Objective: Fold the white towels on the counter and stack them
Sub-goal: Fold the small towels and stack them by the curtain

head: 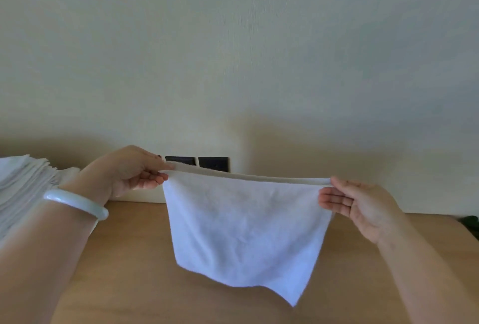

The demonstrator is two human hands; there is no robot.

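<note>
Single head-worn wide-angle view, no second view to overlap. Faces forward toward wall (pixel 233 38), which fills upper half of frame. Counter (pixel 129 259) runs across bottom, close below camera. Forearms enter from lower left and lower right corners, very near lens. Edges bend from wide-angle distortion.

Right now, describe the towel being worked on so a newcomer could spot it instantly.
Start at the wooden counter under the pale wall. Above its middle hangs a white towel, stretched by its top corners between the left hand and the right hand. Unlike the towel stack at the far left, it is a single open sheet in the air, its lower corner dangling.
</note>
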